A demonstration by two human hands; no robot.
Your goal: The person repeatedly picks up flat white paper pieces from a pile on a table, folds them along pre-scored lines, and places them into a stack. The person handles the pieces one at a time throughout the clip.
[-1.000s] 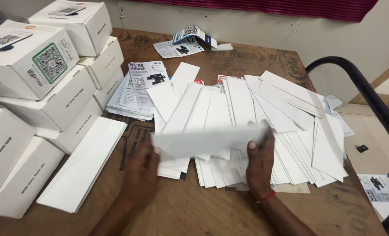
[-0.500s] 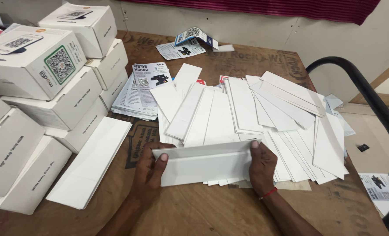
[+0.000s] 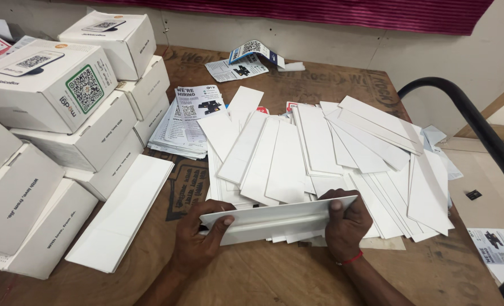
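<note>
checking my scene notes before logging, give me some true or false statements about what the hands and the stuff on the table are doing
1. Both hands grip one long folded white card strip, left hand at one end, right hand at the other. True.
2. The white card strips beyond it are stacked in one neat pile. False: they lie fanned out and overlapping.
3. White cardboard boxes are stacked at the left of the brown wooden table. True.
4. The right wrist is bare. False: it wears a thin red band.
5. Printed leaflets lie between the boxes and the strips. True.
</note>
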